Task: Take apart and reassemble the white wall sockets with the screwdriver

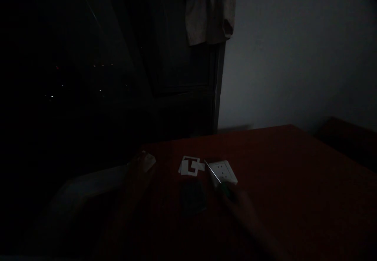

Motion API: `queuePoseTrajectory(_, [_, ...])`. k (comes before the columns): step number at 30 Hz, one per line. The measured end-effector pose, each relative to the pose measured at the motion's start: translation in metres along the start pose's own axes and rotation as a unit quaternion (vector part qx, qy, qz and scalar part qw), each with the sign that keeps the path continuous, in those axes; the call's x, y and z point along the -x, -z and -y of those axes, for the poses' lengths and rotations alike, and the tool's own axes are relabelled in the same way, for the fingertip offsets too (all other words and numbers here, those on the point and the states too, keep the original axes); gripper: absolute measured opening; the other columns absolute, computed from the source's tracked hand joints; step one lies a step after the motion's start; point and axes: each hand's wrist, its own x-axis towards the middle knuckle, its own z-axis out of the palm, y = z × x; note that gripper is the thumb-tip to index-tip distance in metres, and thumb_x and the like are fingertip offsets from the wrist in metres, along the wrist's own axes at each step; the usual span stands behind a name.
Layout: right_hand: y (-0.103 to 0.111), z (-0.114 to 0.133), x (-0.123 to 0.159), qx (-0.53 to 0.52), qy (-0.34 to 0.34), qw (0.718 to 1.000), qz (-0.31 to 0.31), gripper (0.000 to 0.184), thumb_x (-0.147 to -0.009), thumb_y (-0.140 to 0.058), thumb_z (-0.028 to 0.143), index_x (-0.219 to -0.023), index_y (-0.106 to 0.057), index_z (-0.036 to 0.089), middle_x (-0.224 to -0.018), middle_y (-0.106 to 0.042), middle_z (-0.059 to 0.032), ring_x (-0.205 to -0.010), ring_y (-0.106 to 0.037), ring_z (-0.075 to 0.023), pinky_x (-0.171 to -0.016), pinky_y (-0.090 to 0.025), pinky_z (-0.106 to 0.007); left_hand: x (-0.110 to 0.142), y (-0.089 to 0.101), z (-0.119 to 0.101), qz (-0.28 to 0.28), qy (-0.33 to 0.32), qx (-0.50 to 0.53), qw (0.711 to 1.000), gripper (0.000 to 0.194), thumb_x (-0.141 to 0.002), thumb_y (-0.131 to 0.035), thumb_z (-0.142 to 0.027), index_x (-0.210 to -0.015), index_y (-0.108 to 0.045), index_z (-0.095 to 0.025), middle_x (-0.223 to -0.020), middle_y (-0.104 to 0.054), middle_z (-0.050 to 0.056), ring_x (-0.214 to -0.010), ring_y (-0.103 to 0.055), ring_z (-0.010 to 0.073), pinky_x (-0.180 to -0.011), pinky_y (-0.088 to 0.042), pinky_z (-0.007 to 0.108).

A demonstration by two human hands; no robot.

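Observation:
In dim light, my right hand [240, 204] is wrapped round the green handle of a screwdriver [212, 171]. Its metal shaft points up and left, passing over the left side of a white wall socket [225, 170] that lies face up on the table. At the table's left edge, my left hand [140, 176] is closed on a small white block-like piece [150, 161]; its fingers are mostly lost in the dark. Between the hands lies a white switch frame [195, 159] with white flat plates [184, 167] across it. Nearer to me is a dark squarish item [193, 198], too dark to name.
The reddish-brown table [265, 151] stands against a pale wall [294, 56]. Behind it on the left is a dark window [88, 76] with small lights beyond. A cloth [209, 13] hangs above the table's far edge. A pale ledge [97, 180] runs along the left.

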Motion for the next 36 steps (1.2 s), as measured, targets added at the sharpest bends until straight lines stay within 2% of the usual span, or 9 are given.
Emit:
queuePoseTrajectory(3, [0.0,-0.001,-0.002,0.005,-0.001,1.0,-0.004,0.033,-0.08,-0.053,0.032,-0.104,-0.069,0.016,-0.098,-0.073,-0.0066,-0.088,-0.067,-0.0249,-0.075,-0.048,-0.03,0.011,-0.009,-0.025,0.033,-0.062,0.046,0.996,0.042,-0.087,-0.049,-0.034,-0.126,-0.049,-0.018,-0.13,-0.052,0.012,-0.125,-0.046,0.0292,-0.104,-0.04,0.045])
queuePoseTrajectory(5, [-0.002,-0.004,-0.003,0.005,-0.002,1.0,-0.01,0.033,-0.081,-0.052,0.033,-0.105,-0.068,0.016,-0.096,-0.074,-0.0063,-0.085,-0.067,-0.0244,-0.073,-0.049,-0.03,0.017,-0.016,-0.041,0.079,-0.091,0.078,0.99,0.04,-0.087,-0.051,-0.032,-0.126,-0.049,-0.022,-0.132,-0.051,0.009,-0.125,-0.047,0.0268,-0.104,-0.04,0.044])
queuePoseTrajectory(9, [-0.006,-0.011,-0.002,0.005,0.004,1.0,-0.016,0.037,-0.081,-0.05,0.033,-0.108,-0.067,0.015,-0.097,-0.073,-0.0062,-0.084,-0.067,-0.0242,-0.074,-0.05,-0.03,0.023,-0.033,-0.064,0.169,-0.138,0.136,0.966,0.046,-0.083,-0.059,-0.027,-0.127,-0.049,-0.024,-0.137,-0.046,0.007,-0.128,-0.044,0.0244,-0.107,-0.038,0.041])
queuePoseTrajectory(12, [-0.008,-0.015,-0.001,0.009,0.01,1.0,-0.026,0.041,-0.081,-0.049,0.034,-0.113,-0.065,0.014,-0.103,-0.073,-0.0081,-0.089,-0.067,-0.0254,-0.078,-0.05,-0.032,0.019,-0.045,-0.072,0.208,-0.147,0.155,0.955,0.054,-0.079,-0.063,-0.022,-0.13,-0.047,-0.025,-0.14,-0.042,0.007,-0.131,-0.041,0.025,-0.108,-0.037,0.041])
queuePoseTrajectory(19, [-0.006,-0.009,0.003,0.012,0.011,0.999,-0.032,0.043,-0.08,-0.048,0.034,-0.114,-0.065,0.014,-0.11,-0.071,-0.0099,-0.098,-0.066,-0.0274,-0.086,-0.05,-0.035,0.009,-0.054,-0.075,0.231,-0.168,0.157,0.945,0.063,-0.072,-0.069,-0.014,-0.13,-0.047,-0.025,-0.137,-0.046,0.008,-0.129,-0.042,0.0273,-0.109,-0.034,0.045])
queuePoseTrajectory(26, [-0.006,-0.011,0.004,0.014,0.016,0.999,-0.028,0.043,-0.081,-0.048,0.031,-0.116,-0.064,0.013,-0.111,-0.07,-0.0117,-0.099,-0.065,-0.0272,-0.087,-0.049,-0.036,0.009,-0.054,-0.08,0.239,-0.154,0.147,0.947,0.058,-0.074,-0.068,-0.012,-0.128,-0.05,-0.023,-0.131,-0.051,0.009,-0.124,-0.046,0.0263,-0.105,-0.037,0.043])
queuePoseTrajectory(32, [-0.005,-0.007,0.004,0.014,0.007,1.0,-0.022,0.045,-0.081,-0.046,0.034,-0.116,-0.065,0.012,-0.112,-0.07,-0.0114,-0.1,-0.065,-0.0273,-0.086,-0.05,-0.036,0.01,-0.043,-0.088,0.225,-0.13,0.143,0.955,0.055,-0.074,-0.068,-0.014,-0.126,-0.052,-0.023,-0.129,-0.052,0.009,-0.12,-0.049,0.0255,-0.102,-0.041,0.041])
queuePoseTrajectory(36, [-0.006,-0.007,0.004,0.005,0.006,1.0,-0.027,0.044,-0.081,-0.048,0.033,-0.115,-0.064,0.013,-0.112,-0.07,-0.0117,-0.1,-0.065,-0.027,-0.087,-0.05,-0.036,0.027,-0.028,-0.095,0.233,-0.128,0.154,0.952,0.059,-0.074,-0.07,-0.019,-0.129,-0.05,-0.026,-0.135,-0.048,0.008,-0.126,-0.045,0.026,-0.105,-0.038,0.041])
